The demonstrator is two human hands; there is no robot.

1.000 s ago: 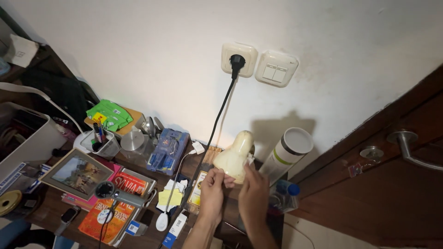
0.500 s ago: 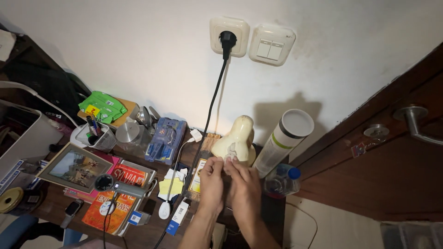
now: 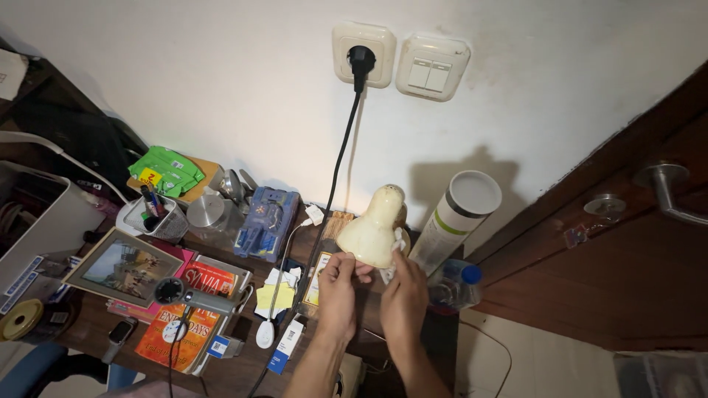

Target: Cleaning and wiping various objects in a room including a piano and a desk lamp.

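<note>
Cream-coloured bell-shaped lamp shade (image 3: 374,230) now tilts left at the cluttered wooden desk's (image 3: 88,324) right end; left hand (image 3: 338,284) pinches its rim, right hand (image 3: 404,291) has shifted, fingers closed on white tissue (image 3: 398,243) against its side

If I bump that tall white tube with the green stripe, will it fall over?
Probably. The tall white cylindrical tube with the green stripe already leans against the white wall, so a nudge could slide it sideways. Being round, it would likely roll across the cluttered dark wooden desk.
</note>
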